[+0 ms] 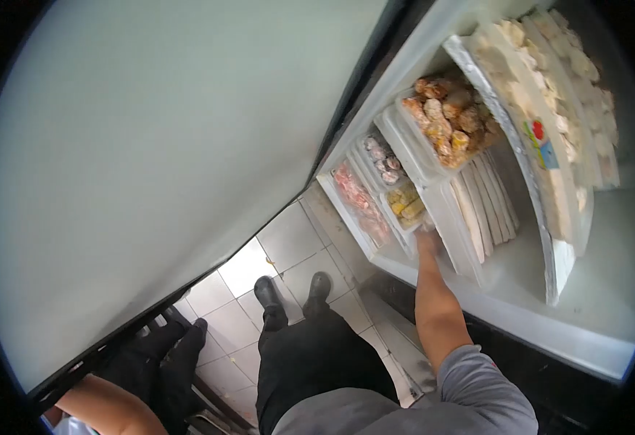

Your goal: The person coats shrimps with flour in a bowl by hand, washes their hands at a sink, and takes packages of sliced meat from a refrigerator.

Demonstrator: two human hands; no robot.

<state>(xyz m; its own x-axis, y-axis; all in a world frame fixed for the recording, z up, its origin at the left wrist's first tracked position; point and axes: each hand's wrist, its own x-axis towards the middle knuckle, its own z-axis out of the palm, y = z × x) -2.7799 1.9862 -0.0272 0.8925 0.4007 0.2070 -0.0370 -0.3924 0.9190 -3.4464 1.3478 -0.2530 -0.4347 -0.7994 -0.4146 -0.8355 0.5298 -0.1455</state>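
Observation:
My right hand (426, 238) reaches into an open white fridge compartment (586, 319), at the front corner of a clear container with yellow pieces (405, 205). Blur and the container edges hide its fingers, so I cannot tell whether it grips anything. Above that container lies a clear box of dark, whitish-dusted pieces (382, 158). To its left is a long container of pink pieces (361, 204). Right of the hand stands a stack of white, flat trays or slabs (485, 206). My left hand is out of view.
The large pale door (165, 145) stands open on the left. A tub of orange-brown coated pieces (448, 123) sits higher up, beside a tilted foil-edged board (506, 123) and trays of whitish pieces (549, 94). Another person's arm (114, 406) shows beyond the door, above tiled floor (230, 355).

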